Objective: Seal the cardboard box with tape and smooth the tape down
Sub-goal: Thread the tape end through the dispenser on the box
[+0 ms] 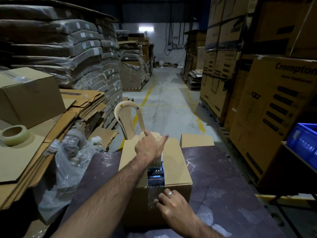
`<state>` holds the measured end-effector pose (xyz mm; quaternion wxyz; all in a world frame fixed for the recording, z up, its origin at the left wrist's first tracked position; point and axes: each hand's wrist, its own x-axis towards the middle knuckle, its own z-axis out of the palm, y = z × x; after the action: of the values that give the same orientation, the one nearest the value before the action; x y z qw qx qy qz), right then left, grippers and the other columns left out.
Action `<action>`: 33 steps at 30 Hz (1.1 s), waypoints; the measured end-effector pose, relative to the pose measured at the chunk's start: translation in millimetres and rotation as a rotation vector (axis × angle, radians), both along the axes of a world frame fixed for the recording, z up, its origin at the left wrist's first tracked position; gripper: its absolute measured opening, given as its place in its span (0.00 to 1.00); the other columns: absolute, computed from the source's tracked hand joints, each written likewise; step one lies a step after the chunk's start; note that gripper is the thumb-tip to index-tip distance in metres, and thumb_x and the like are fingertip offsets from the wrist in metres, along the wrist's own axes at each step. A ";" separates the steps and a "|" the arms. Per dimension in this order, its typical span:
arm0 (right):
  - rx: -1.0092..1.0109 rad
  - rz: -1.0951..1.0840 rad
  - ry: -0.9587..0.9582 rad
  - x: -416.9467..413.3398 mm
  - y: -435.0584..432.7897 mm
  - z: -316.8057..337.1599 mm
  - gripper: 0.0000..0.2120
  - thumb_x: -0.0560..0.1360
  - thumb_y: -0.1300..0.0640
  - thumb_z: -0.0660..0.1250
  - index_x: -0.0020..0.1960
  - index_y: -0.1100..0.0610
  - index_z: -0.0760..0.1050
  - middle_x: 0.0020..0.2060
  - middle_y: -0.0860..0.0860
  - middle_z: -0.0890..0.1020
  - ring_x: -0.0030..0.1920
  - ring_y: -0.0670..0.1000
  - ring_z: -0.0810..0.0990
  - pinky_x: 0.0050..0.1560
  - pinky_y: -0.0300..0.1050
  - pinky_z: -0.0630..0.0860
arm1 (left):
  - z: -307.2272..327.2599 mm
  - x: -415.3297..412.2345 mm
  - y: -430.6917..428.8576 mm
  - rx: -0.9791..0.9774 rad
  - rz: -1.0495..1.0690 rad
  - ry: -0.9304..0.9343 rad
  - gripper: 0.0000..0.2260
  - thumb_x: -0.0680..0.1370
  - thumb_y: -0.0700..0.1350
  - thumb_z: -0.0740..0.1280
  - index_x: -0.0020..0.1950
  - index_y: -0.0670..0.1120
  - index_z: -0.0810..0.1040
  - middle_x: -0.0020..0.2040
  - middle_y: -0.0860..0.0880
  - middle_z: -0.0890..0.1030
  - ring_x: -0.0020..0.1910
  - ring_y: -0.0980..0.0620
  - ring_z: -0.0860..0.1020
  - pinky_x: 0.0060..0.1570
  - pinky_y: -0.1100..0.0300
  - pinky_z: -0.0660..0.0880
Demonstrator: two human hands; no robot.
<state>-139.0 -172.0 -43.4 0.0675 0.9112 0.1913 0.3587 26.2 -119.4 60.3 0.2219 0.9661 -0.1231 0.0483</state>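
Note:
A brown cardboard box point(176, 170) stands on a dark marbled table point(219, 182). Its top flaps leave a narrow gap point(156, 177) with dark contents showing. A strip of clear tape point(152, 191) runs from the front face up over the near edge along that gap. My left hand point(149, 146) reaches over the far half of the top, gripping a clear tape roll point(158, 160) that is mostly hidden under the palm, with thumb and index finger sticking out. My right hand point(173, 203), a ring on one finger, pins the tape end against the box's front face.
A spare tape roll point(14, 134) lies on flattened cardboard point(25, 158) at the left, with crumpled plastic wrap point(68, 169) beside the table. A beige plastic chair point(129, 117) stands just behind the box. A blue crate point(303, 140) and tall stacked cartons point(274, 109) line the right.

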 end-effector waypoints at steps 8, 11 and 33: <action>0.059 -0.006 -0.029 -3.7 8.0 -4.2 0.12 0.74 0.61 0.61 0.37 0.56 0.81 0.31 0.50 0.76 0.37 0.49 0.66 0.30 0.42 0.65 | -21.8 -26.5 4.8 0.073 -0.074 -0.216 0.21 0.79 0.58 0.57 0.64 0.45 0.63 0.56 0.41 0.74 0.50 0.41 0.78 0.43 0.52 0.74; 0.054 -0.006 -0.009 -3.8 8.0 -6.1 0.17 0.77 0.62 0.56 0.38 0.57 0.82 0.32 0.50 0.76 0.35 0.50 0.70 0.29 0.42 0.68 | -13.9 -11.4 1.3 0.115 -0.157 -0.160 0.18 0.80 0.55 0.57 0.64 0.44 0.65 0.56 0.39 0.74 0.51 0.39 0.77 0.42 0.53 0.69; 0.002 -0.034 0.121 -29.7 15.7 6.4 0.16 0.74 0.57 0.56 0.42 0.52 0.83 0.36 0.46 0.80 0.37 0.46 0.76 0.31 0.38 0.71 | 8.4 -0.3 11.1 0.097 -0.175 0.017 0.33 0.77 0.68 0.46 0.70 0.46 0.64 0.62 0.39 0.76 0.59 0.40 0.75 0.54 0.45 0.73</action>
<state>-168.8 -156.3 -36.9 0.0610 0.9344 0.1793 0.3017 25.9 -108.3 68.7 0.1794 0.9615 -0.2076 0.0146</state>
